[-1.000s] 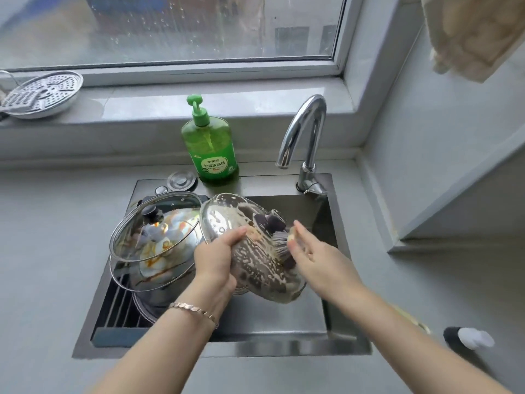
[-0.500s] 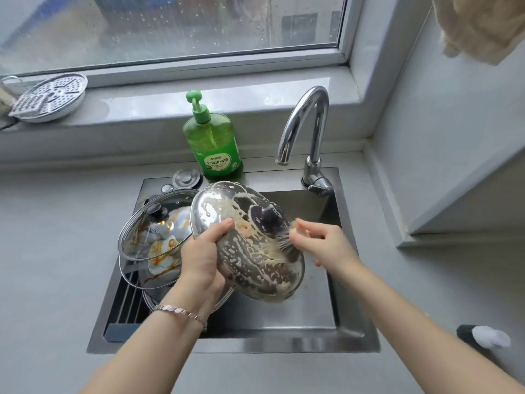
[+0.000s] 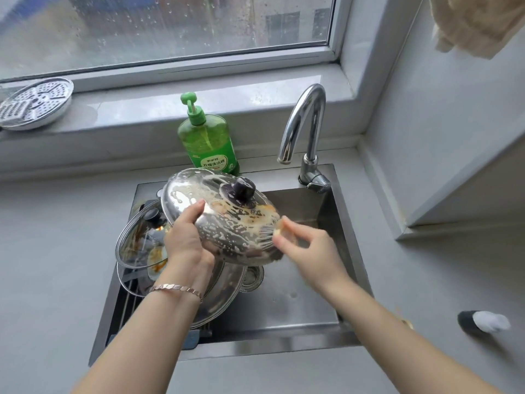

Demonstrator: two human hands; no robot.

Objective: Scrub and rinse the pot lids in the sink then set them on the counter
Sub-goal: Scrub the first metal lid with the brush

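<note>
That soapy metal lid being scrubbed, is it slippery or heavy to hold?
Probably slippery: the metal lid is coated in suds, and the left hand only grips its rim. Likely stiff and fairly light, since one hand holds it tilted without sagging.

The right hand (image 3: 308,248) is blurred, its scrubber (image 3: 285,229) indistinct; the steel lid (image 3: 227,223) half hides the glass lid (image 3: 136,243).

Reaching both arms forward — gripping the lid (image 3: 238,226) with the left hand (image 3: 187,240), pinching a scrubber (image 3: 279,228) in the right hand (image 3: 309,251).
</note>
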